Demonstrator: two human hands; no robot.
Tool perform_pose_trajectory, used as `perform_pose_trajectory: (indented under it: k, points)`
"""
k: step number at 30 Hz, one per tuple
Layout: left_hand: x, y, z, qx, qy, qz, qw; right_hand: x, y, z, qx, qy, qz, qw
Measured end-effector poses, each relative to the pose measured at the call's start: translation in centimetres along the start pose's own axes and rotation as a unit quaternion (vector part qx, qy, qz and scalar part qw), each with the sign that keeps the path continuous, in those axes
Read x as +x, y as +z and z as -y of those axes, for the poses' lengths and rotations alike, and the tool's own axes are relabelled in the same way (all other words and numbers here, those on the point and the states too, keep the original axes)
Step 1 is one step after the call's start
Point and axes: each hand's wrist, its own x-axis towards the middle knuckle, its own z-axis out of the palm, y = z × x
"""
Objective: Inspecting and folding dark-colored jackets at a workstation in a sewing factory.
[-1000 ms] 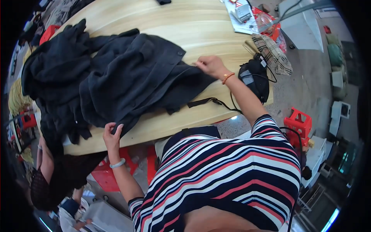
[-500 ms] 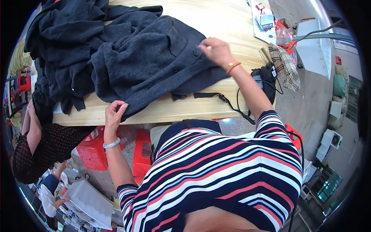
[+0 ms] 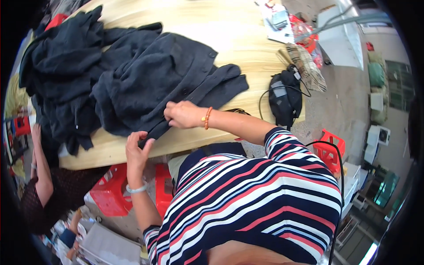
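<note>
A dark charcoal knitted cardigan [image 3: 145, 75] lies spread on the pale wooden table [image 3: 247, 44], with buttons along its front band. At its near lower corner, my left hand [image 3: 138, 150] has the fabric between thumb and fingers. My right hand [image 3: 184, 114] is closed on the front band a little farther right, its fingertips partly hidden from view. One sleeve of the cardigan stretches out to the right, beyond my right hand.
More dark knitwear [image 3: 57, 66] is heaped on the left, beside a co-worker's arm [image 3: 43, 163]. A black pouch [image 3: 285, 99] with a cable lies at the table's right end, near a plaid cloth [image 3: 307, 66]. Red stools [image 3: 110, 194] stand under the near edge.
My right hand has left the far upper end of the front band and come toward me, nearer my left hand. The left hand stays at the lower corner. The view has shifted.
</note>
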Motion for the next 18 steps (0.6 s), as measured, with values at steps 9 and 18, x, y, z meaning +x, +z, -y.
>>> perform_pose_trajectory:
  k: [9, 18]
  points:
    - [1.6, 8.8, -1.9, -0.091, -0.016, -0.009, 0.996, -2.4, -0.1, 1.5, 0.077, 0.025, -0.037, 0.996]
    - [1.5, 9.3, -1.7, 0.112, 0.020, -0.018, 0.993, -3.3, 0.9, 1.9, -0.009, -0.058, -0.026, 0.998]
